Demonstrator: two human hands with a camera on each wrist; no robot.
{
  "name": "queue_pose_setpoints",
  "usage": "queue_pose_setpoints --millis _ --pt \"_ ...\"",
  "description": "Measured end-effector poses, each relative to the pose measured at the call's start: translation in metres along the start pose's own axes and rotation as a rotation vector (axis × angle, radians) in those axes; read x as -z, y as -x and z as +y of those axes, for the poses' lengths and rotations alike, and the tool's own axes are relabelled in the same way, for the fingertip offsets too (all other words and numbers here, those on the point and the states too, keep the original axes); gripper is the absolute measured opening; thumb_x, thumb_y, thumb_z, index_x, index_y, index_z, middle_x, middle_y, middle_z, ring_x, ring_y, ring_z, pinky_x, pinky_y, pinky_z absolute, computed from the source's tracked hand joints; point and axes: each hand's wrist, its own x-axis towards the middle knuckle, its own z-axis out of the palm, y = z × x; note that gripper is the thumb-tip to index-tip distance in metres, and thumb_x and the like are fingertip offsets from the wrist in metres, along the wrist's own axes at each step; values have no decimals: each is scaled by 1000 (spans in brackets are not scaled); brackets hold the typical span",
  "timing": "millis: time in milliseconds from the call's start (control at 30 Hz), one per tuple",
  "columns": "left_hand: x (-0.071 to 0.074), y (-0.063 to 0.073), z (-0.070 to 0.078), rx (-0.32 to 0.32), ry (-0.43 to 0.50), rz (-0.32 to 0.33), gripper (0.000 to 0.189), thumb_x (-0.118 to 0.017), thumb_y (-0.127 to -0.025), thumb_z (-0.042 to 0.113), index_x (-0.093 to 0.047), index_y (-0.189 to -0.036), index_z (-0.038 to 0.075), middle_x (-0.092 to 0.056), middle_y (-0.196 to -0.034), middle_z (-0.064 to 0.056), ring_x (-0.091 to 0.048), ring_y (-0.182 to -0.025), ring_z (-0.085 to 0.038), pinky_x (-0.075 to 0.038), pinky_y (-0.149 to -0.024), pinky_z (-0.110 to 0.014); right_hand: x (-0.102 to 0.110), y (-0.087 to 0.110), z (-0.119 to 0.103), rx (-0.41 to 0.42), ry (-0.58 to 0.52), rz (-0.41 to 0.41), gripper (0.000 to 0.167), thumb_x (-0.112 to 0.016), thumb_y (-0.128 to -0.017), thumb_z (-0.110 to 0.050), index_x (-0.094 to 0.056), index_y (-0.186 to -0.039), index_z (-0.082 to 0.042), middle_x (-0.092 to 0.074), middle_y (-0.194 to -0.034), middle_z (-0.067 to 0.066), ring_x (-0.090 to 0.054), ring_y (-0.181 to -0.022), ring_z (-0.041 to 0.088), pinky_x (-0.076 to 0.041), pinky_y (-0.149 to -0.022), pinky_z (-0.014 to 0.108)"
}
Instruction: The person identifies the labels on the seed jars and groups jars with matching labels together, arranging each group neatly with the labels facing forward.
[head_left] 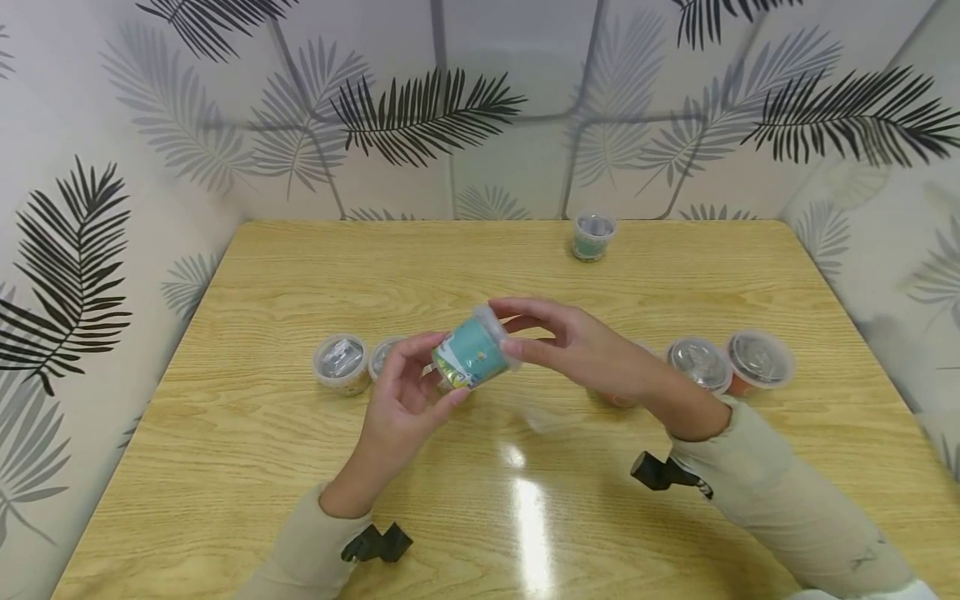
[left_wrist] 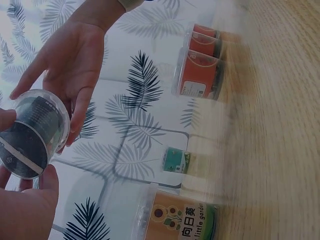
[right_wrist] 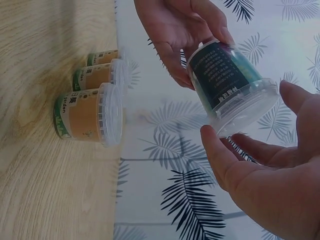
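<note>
A teal-labelled plastic cup (head_left: 472,350) with a clear lid (right_wrist: 245,107) is held tilted above the table. My left hand (head_left: 405,392) grips it round its lower end, thumb on the near side. From the other side my right hand (head_left: 562,337) holds the lid's rim between thumb and fingers. In the left wrist view the cup's dark base (left_wrist: 22,150) faces the camera, the left hand (left_wrist: 25,210) beneath it and the right hand (left_wrist: 75,65) beyond. Dark printed text shows on the cup's side in the right wrist view.
Orange-labelled lidded cups (right_wrist: 82,115) stand in a row on the left, partly behind my left hand. Red-labelled cups (left_wrist: 200,75) stand on the right, one partly under my right forearm. Another teal cup (head_left: 592,237) is at the wooden table's (head_left: 375,258) back edge, before a leaf-patterned cloth (head_left: 510,167).
</note>
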Motion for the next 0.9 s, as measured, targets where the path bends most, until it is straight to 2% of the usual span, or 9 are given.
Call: queue_pose_setpoints --millis 100,200,400,633,767,900 --pt "0 0 -1 -15 -25 -8 58 -68 -77 -10 -36 -126 -9 -39 -128 -17 -44 -114 -26 -41 -97 -35 -1 0 0 -21 -1 13 50 -58 -93 -29 -41 -139 -17 -47 -132 -2 -45 -119 16 -46 -91 36" --pt "0 0 -1 8 -39 -20 60 -69 -79 -6 -35 -128 -7 -38 -130 -17 -43 -114 -26 -40 -98 -35 0 1 1 -31 -14 15 51 -59 -93 -28 -41 -139 -16 -48 -131 0 -45 -120 17 -46 -91 36" --pt "1 2 -1 129 2 -60 59 -63 -87 3 -28 -135 0 -32 -137 -15 -42 -115 -24 -41 -95 -29 2 3 -1 -16 -98 -14 57 -63 -90 -23 -39 -141 -14 -44 -136 1 -43 -123 19 -46 -92 36" --pt "-1 2 0 228 26 -111 57 -58 -92 7 -26 -138 -3 -33 -136 -15 -46 -114 -20 -44 -91 -26 2 5 -2 37 -241 -69 61 -64 -89 -11 -34 -142 -3 -32 -146 7 -37 -129 27 -42 -96 36" --pt "-1 2 -1 239 32 -98 56 -59 -91 6 -28 -138 -2 -34 -134 -15 -46 -113 -22 -44 -91 -27 1 6 -4 57 -249 -84 61 -63 -89 -8 -33 -142 -3 -28 -148 8 -34 -132 26 -41 -98 35" --pt "-2 2 -1 208 19 -52 56 -61 -89 3 -31 -136 0 -37 -130 -16 -46 -110 -23 -45 -90 -28 2 5 -4 40 -202 -80 60 -61 -91 -14 -33 -144 -10 -29 -147 3 -35 -130 23 -42 -97 37"
